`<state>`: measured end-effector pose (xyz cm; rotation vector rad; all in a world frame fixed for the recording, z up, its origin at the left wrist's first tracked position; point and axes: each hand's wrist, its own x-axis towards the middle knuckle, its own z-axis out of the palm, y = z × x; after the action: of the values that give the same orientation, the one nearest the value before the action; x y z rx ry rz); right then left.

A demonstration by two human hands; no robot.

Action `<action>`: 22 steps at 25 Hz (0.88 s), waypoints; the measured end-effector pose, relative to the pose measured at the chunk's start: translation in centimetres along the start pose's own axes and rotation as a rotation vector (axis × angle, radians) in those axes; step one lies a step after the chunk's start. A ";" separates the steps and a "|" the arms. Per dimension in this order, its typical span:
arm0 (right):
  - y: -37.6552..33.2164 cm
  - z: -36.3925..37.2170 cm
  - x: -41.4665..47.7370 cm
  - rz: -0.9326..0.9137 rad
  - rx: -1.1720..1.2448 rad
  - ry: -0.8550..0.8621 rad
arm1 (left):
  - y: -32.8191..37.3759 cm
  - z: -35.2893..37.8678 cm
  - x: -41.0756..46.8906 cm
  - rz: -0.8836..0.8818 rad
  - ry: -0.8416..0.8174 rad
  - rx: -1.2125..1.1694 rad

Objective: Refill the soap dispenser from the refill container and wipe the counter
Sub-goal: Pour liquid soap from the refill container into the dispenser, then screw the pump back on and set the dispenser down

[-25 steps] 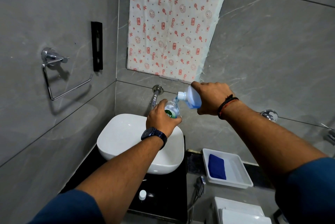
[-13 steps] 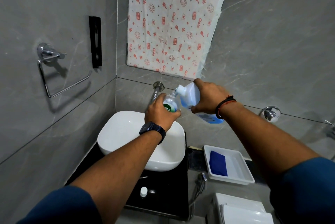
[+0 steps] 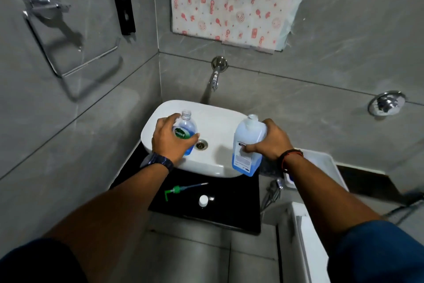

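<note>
Holding both bottles upright at basin (image 3: pixel 220 120): our left hand (image 3: pixel 168 139) grips Dettol dispenser bottle (image 3: pixel 186 130), right hand (image 3: pixel 271 142) grips refill container (image 3: pixel 246 145). Pour looks done. Left: refit pump (image 3: pixel 181 189) and white cap (image 3: pixel 203 200) lying on black counter (image 3: pixel 234 204), wipe.

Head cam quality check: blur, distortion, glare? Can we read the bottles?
Head view: dim and soft overall; towel ring smeared by motion blur; wide-angle lens stretches the frame edges; dispenser bottle label legible in the left hand; refill container label in the right hand too blurred to read.
</note>
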<state>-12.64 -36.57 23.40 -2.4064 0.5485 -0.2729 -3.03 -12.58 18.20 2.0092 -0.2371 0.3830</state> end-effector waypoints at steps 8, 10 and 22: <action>8.3 10.9 -2.8 0.066 0.054 -0.116 | -15.1 -1.1 -3.6 -0.123 0.020 0.126; 9.5 12.7 -2.8 0.064 0.090 -0.115 | -17.7 -0.7 -3.7 -0.133 -0.018 0.110; 14.3 16.6 -5.1 0.285 -0.395 -0.333 | -23.7 1.6 -4.6 -0.099 -0.003 0.077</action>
<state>-16.32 -35.25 1.26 -2.6224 0.8370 0.3873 0.75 -3.38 -3.91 2.0878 -0.1263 0.3310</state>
